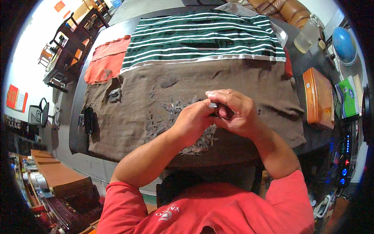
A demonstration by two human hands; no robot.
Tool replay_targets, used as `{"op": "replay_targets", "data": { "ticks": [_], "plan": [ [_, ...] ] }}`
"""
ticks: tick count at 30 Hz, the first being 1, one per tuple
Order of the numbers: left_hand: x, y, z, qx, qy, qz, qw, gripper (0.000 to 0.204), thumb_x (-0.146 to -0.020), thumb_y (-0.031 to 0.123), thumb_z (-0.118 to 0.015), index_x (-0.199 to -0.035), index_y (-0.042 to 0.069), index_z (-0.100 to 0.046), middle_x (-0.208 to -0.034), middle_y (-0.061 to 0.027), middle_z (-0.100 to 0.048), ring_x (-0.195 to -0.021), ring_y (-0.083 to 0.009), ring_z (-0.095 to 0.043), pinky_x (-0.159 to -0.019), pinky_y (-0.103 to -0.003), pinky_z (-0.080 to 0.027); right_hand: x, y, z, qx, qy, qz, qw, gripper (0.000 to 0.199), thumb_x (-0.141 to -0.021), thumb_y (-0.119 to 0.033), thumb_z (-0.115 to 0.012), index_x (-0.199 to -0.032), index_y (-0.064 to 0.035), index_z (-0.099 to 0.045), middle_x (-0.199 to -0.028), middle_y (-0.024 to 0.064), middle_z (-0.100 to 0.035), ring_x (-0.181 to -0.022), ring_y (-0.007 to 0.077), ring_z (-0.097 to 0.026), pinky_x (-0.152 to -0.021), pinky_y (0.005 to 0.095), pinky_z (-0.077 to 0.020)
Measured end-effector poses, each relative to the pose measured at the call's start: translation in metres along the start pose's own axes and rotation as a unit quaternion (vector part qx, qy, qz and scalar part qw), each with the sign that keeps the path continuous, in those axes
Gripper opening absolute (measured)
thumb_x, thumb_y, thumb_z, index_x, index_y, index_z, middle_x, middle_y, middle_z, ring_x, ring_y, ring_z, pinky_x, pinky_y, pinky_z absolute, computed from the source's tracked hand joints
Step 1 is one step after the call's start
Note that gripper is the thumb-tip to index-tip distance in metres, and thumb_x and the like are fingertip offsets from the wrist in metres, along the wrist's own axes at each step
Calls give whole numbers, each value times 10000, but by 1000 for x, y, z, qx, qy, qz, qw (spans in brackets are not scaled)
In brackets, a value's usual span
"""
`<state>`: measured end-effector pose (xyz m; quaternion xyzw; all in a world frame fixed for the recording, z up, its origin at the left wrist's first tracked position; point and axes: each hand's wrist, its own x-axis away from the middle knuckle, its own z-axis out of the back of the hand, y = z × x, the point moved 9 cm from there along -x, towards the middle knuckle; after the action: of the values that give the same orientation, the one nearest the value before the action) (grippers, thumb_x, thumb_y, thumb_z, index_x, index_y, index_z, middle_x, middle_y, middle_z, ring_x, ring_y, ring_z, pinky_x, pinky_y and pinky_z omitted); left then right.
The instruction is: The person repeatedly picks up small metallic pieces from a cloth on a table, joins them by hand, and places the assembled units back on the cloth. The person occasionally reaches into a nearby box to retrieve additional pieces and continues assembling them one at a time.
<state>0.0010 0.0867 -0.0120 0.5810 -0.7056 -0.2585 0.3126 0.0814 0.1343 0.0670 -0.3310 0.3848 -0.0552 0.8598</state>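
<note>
My hands meet above the brown cloth, near the middle of the table. My left hand [196, 119] is closed, its thumb and forefinger pinching a small light-grey piece [213, 105]. Against it, my right hand [239, 113] has its fingers curled inward; a dark sliver shows at its fingers, but what it holds is mostly hidden. Beneath and left of the hands lies a loose pile of small dark-grey strips and flakes [159, 126], partly covered by my left forearm. A small bundle of similar dark pieces [114, 95] rests farther left on the cloth.
The brown cloth [233, 78] covers the table, with a green-and-white striped cloth [202, 37] and a red cloth [107, 60] behind. A black case [89, 121] lies left. On the right are an orange box [318, 99], a green package [347, 97] and a clear jug [307, 36].
</note>
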Motion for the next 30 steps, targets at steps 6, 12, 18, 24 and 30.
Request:
{"op": "replay_targets", "data": {
  "ticks": [6,12,18,24,30],
  "plan": [
    [-1,-6,5,-17,40,-14,999,262,-1031,176,-390,-1106,12,-579,-1076,-72,-595,-1023,-194,-579,-911,-328,-470,5,19,-4,-58,-11,-97,994,630,-665,-41,-856,-1244,-61,-609,-1100,80,-651,-893,131,-624,-743,264,-534],
    [-6,-1,-9,-63,-28,-24,997,253,-1042,190,-422,-1127,-8,-554,-990,-169,-646,-912,-285,-658,-878,-413,-516,6,45,3,-293,31,-215,931,467,-849,-198,-777,-1232,-23,-576,-1025,73,-640,-782,92,-617,-687,245,-519],
    [0,-13,-18,-151,-93,5,984,251,-1062,243,-403,-1102,32,-534,-861,-123,-640,-826,-247,-646,-816,-386,-517,11,45,-1,-211,-27,-259,942,232,-924,-251,-711,-898,-36,-628,-663,-8,-622,-601,46,-587,-526,232,-454],
    [-1,-15,-21,-132,-87,16,987,226,-1057,224,-400,-1075,38,-527,-765,-88,-573,-726,-214,-595,-767,-396,-512,14,51,0,-205,-16,-280,938,294,-1000,-257,-597,-786,-64,-546,-685,-8,-590,-612,30,-554,-522,208,-433],
    [0,-15,-18,-77,-71,44,994,210,-1038,203,-419,-1055,33,-541,-703,-77,-527,-671,-217,-567,-732,-408,-511,11,61,5,-220,-9,-266,938,413,-1020,-357,-539,-728,-65,-542,-644,10,-576,-602,55,-552,-528,249,-444]
  ]
}}
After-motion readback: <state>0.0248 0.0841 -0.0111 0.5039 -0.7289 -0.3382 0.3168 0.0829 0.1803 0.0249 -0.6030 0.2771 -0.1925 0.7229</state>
